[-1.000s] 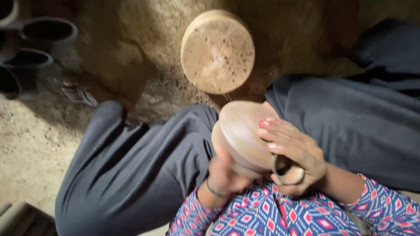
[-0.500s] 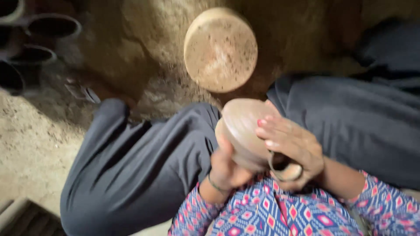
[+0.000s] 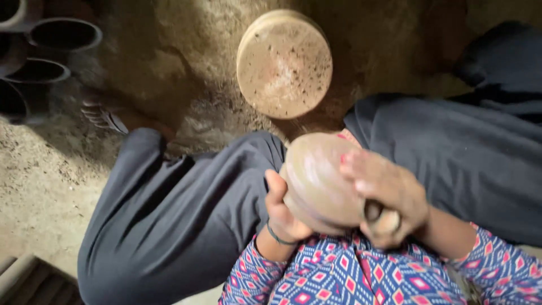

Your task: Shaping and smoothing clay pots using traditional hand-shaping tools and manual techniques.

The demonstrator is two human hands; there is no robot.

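1. Fingers of the left hand (image 3: 285, 212) curl up around the near left side of a round clay pot (image 3: 319, 181), the thumb pressed against its wall, so this hand is clamped on the pot and steadies it from below.
2. Fingers of the right hand (image 3: 389, 197) are wrapped around a small rounded tool (image 3: 384, 220), pale and stone-like, held against the pot's right flank; the fingertips spread over the pot's curve just above it. What kind of tool it is cannot be told, since motion blur smears it.
3. Resting in the lap, the pot sits between the two knees in dark trousers (image 3: 186, 214), just above the patterned blue and pink sleeves (image 3: 350, 277).
4. To do this step well, judging from the grip, keep the left hand firm as a backing while the right works the tool evenly over the surface, and turn the pot a little at a time so that no patch gets more pressure than the next. The wall may be soft, so light, even strokes look safer than hard ones.
5. Farther off, a flat round clay disc (image 3: 284, 63) lies on the earthen floor (image 3: 169, 56), well apart from the hands.
6. Farthest, at the upper left, several dark pots (image 3: 45, 68) stand in a row.
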